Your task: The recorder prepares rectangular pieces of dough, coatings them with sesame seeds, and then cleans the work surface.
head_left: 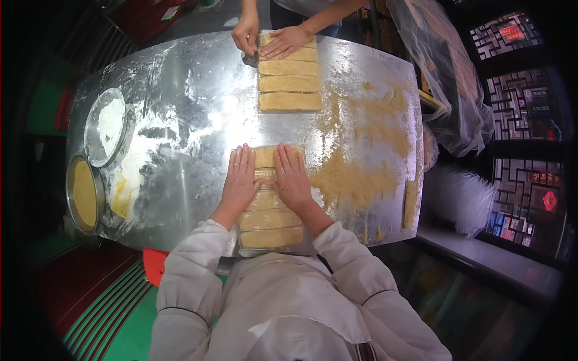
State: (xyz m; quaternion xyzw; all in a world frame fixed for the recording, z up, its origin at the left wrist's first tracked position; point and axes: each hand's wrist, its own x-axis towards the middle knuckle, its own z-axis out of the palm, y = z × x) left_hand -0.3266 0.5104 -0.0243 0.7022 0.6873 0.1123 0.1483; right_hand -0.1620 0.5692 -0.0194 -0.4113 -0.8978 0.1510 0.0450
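Fingers first: straight, close together and unclenched on both hands, thumbs turned inward and nearly meeting; nothing pinched. The left hand (239, 180) lies along the left side of the near block of dough strips (270, 220), the right hand (292, 180) along its right; we read this as keeping the strips square. Palm pressure we cannot tell. Forearms converge from white sleeves (198, 256). The block sits at the near edge of the steel table (186, 198), probably for even reach. Beyond, we note yellow crumbs (361, 180) rightward, a flour basin (88, 132) leftward, likely kept aside, and a co-worker's hands (285, 43) at a far block (290, 84).
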